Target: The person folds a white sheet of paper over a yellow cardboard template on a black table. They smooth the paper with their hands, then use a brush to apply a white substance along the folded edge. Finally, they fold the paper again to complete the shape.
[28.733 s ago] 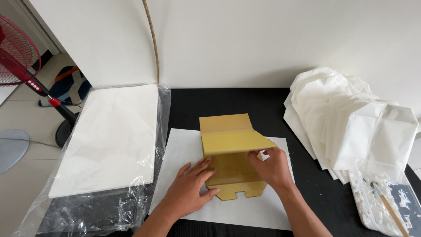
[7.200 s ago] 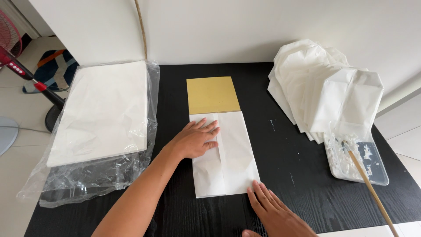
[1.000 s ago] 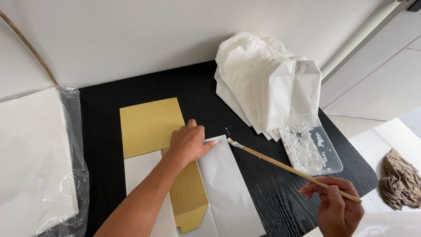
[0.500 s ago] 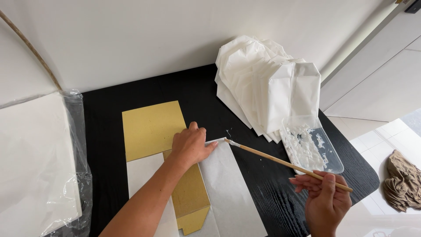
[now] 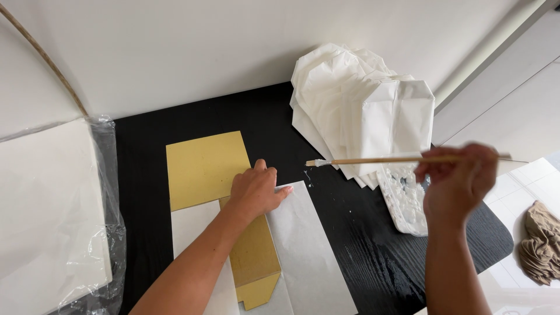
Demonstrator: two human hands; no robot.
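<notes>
My left hand [image 5: 255, 191] presses flat on a yellow cardboard template [image 5: 204, 169] that lies on a partly folded white paper sheet [image 5: 309, 256] on the black table [image 5: 373, 262]. The template's narrow lower part [image 5: 254, 262] runs down between the paper's flaps. My right hand [image 5: 455, 181] holds a thin wooden glue brush [image 5: 385, 160] level above the table, its white bristle tip [image 5: 315, 163] pointing left, just right of my left hand's fingers.
A heap of finished white paper bags [image 5: 361, 105] lies at the back right. A clear tray of white glue [image 5: 405, 201] sits below it. A plastic-wrapped stack of white paper [image 5: 46, 204] fills the left. A crumpled brown cloth [image 5: 542, 242] lies on the floor at right.
My right hand has risen and swung the brush from a slant on the paper's edge to a level hold above the table. My left hand stays pressed on the template.
</notes>
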